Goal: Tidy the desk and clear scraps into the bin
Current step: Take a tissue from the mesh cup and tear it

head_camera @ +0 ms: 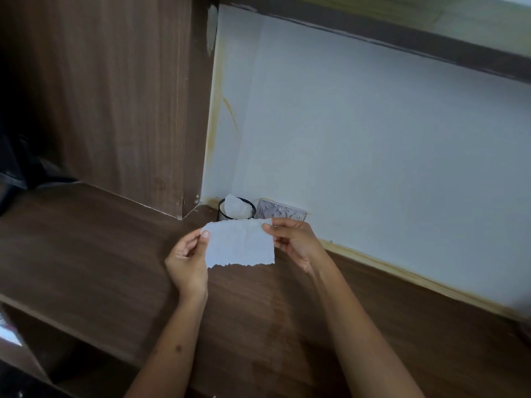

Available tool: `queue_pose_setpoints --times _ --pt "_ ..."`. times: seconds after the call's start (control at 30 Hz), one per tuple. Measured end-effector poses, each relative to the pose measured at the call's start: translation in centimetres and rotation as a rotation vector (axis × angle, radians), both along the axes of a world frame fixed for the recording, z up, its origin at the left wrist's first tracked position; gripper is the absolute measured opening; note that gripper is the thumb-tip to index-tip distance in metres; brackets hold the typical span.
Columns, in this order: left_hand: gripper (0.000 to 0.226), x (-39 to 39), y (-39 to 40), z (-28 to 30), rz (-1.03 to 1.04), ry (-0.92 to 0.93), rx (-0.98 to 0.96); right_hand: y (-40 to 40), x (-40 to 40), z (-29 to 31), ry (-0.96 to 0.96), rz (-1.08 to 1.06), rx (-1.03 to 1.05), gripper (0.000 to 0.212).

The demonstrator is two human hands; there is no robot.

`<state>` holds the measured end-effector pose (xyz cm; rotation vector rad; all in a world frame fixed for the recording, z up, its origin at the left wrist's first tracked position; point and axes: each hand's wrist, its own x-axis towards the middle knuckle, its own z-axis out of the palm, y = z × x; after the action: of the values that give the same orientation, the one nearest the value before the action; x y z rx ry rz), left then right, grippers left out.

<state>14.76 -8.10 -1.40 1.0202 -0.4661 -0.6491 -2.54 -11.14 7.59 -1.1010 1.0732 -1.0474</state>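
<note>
One torn rectangular scrap of white paper [240, 244] is held above the dark wood-grain worktop [86, 248], its long axis running left to right. The left hand [186, 261] and right hand [296, 242] each pinch a short edge, fingers [204, 238] clamped on it. One black mesh bin [222, 215] with crumpled paper stands in the corner by the white wall [373, 139].

the torn paper scrap [240, 243] is pale grey-white, plain, its ragged edges a brighter white. the desk [86, 254] is dark brown with a streaky wood grain — the upright panel [115, 96] matches it. the mesh cup [236, 209] is black, holding white crumpled paper. the wall [373, 139] is white, edged with yellowish stains — the small box [283, 213] beside the cup bears a grey leafy pattern.
</note>
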Motion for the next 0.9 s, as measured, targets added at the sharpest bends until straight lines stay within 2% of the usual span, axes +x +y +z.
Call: queue_pose_setpoints --times 0.23,0.33,0.6,0.67,0.77,0.83,0.9 --pt "0.017 0.0 -0.2 -0.1 0.023 -0.004 -0.005 0.1 0.0 0.1 -0.046 -0.008 0.022 0.003" --pt "0.017 -0.1 -0.2 -0.2 0.024 -0.017 0.002 -0.1 0.1 0.1 -0.093 -0.008 0.057 0.009" --pt "0.018 0.0 0.0 -0.2 0.012 -0.049 0.045 0.0 0.0 -0.1 -0.177 0.090 0.159 0.007" --pt "0.024 0.0 0.4 0.3 0.047 -0.170 0.046 0.2 0.0 0.0 -0.160 0.091 0.153 0.009" --pt "0.027 -0.8 1.3 1.3 0.106 -0.450 -0.039 0.7 0.5 0.0 -0.090 0.026 0.098 0.007" --pt "0.020 -1.8 2.0 1.7 0.002 -0.575 -0.145 1.0 1.1 -0.4 -0.041 0.011 0.064 0.004" --pt "0.018 -2.6 2.5 1.6 -0.136 -0.615 -0.201 1.2 1.7 -0.9 -0.014 0.036 0.046 0.004"
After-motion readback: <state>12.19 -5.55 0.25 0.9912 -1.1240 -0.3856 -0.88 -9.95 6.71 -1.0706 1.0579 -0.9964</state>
